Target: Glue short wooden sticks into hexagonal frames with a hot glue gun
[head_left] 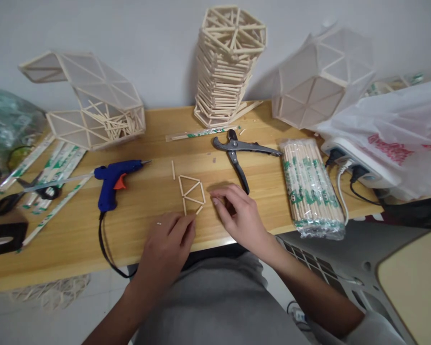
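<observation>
A small flat frame of short wooden sticks [191, 185], joined in triangles, lies on the tabletop between my hands. My left hand [170, 239] is at its near edge, fingers closed round the end of a short stick [199, 210]; the fingertips are partly hidden. Just right of the frame, my right hand [239, 211] rests with curled fingers, thumb and index slightly apart, and nothing visible in them. One loose short stick [173, 169] lies beyond the frame. To the left sits a blue glue gun [109, 184] with an orange trigger; black-handled cutters [235, 151] lie beyond my right hand.
Along the wall stand a tall stick tower [226, 72], a curved covered stick model [93, 91] and a covered polygonal model [319, 76]. A pack of wrapped chopsticks [311, 187] and a power strip [355, 165] are on the right. Scissors [14, 196] lie left. The wooden table [147, 239] ends close to my body.
</observation>
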Demonstrator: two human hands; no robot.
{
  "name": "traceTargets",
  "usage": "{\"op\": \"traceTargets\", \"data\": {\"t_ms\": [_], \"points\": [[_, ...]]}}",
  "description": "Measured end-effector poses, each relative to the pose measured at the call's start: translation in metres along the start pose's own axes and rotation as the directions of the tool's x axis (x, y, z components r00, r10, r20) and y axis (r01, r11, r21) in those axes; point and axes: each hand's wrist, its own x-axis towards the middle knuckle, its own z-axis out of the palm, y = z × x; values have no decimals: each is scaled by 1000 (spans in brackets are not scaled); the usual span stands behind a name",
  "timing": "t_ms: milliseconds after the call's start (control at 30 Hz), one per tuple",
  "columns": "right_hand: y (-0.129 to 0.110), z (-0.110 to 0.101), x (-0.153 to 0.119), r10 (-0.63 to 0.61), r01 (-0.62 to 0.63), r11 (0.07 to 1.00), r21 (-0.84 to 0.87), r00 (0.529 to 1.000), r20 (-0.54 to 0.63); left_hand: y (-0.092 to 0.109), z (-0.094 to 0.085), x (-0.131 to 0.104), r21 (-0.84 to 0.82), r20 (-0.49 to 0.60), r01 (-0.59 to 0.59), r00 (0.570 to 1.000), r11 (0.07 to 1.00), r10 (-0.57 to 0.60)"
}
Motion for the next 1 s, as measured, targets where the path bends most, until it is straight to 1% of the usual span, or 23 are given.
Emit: {"op": "traceTargets", "data": {"t_ms": [533, 800, 1000], "points": [[0, 0, -1, -51, 51, 998, -37, 999, 14, -1, 2, 4, 23, 32, -18, 999, 1000, 17], [-1, 0, 0, -94, 95, 995, -26, 995, 39, -2, 2, 7, 3, 32, -27, 999, 1000, 26], [-1, 1, -1, -124, 128, 989, -72, 990, 62, -3, 4, 9, -7, 20, -34, 999, 999, 34]]}}
